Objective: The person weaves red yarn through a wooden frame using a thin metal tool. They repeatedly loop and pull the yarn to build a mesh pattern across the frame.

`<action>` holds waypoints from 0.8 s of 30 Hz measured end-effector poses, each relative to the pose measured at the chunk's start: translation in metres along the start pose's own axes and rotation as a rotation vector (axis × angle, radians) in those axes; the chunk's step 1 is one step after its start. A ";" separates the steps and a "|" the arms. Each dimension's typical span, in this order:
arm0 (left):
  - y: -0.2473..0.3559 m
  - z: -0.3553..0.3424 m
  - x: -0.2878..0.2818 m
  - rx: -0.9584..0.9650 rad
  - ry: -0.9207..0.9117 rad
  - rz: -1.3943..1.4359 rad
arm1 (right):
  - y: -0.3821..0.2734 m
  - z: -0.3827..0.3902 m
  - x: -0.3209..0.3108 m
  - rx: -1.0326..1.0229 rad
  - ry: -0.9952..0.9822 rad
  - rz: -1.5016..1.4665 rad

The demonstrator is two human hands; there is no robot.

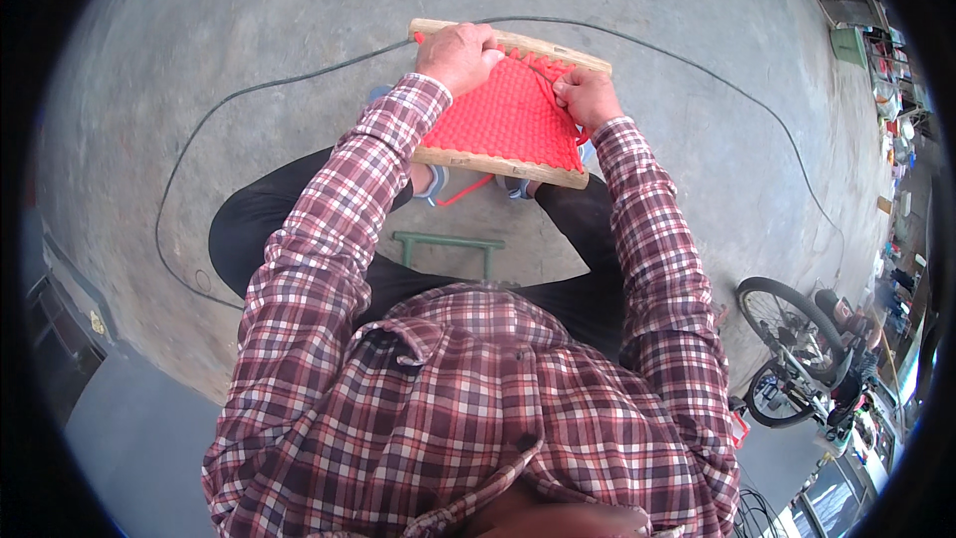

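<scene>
A wooden frame [554, 173] holds a red woven mat [491, 123], with a red strand hanging below it. My left hand [459, 63] is at the top bar, left of middle, its fingers curled onto the red loops along that bar. My right hand [588, 97] is at the mat's upper right side, thumb and fingers pinched on red strands. The fingertips of both hands are partly hidden. Loose red cord runs along the right edge of the weave.
A black cable [697, 65] curves across the grey concrete floor [239, 30]. A green metal bar [448, 240] sits between my legs. A bicycle [782, 334] is at lower right. Assorted items and a green bin [848, 45] line the right edge.
</scene>
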State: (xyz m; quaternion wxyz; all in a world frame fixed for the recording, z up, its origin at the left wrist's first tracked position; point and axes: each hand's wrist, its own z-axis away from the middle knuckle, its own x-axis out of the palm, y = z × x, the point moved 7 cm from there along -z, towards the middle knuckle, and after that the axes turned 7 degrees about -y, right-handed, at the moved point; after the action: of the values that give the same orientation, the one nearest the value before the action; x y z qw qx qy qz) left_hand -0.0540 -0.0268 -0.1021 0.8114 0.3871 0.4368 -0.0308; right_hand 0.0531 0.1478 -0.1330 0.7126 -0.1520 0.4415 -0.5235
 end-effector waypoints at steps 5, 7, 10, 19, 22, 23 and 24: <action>0.011 0.001 -0.010 0.052 0.117 0.044 | 0.007 0.006 0.010 0.170 -0.209 -0.282; 0.012 -0.001 -0.008 0.045 0.095 0.016 | 0.011 0.011 0.013 0.250 -0.240 -0.402; 0.010 -0.005 -0.005 0.016 0.056 0.017 | 0.012 0.010 0.016 0.271 -0.246 -0.370; 0.011 -0.016 -0.021 0.023 0.083 -0.063 | -0.017 -0.021 0.029 0.011 -0.032 -0.033; 0.009 -0.019 -0.026 0.008 0.093 -0.129 | -0.019 -0.018 0.028 0.038 -0.032 -0.076; 0.008 -0.022 -0.024 0.010 0.054 -0.148 | -0.019 -0.015 0.026 0.054 -0.051 -0.084; 0.006 -0.025 -0.024 0.025 0.045 -0.171 | -0.020 -0.011 0.023 0.050 -0.065 -0.090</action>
State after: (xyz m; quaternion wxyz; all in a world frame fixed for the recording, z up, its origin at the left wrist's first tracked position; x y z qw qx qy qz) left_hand -0.0833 -0.0132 -0.0883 0.7909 0.3593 0.4859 -0.0968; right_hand 0.0338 0.1222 -0.1366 0.7060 -0.1708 0.3977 -0.5606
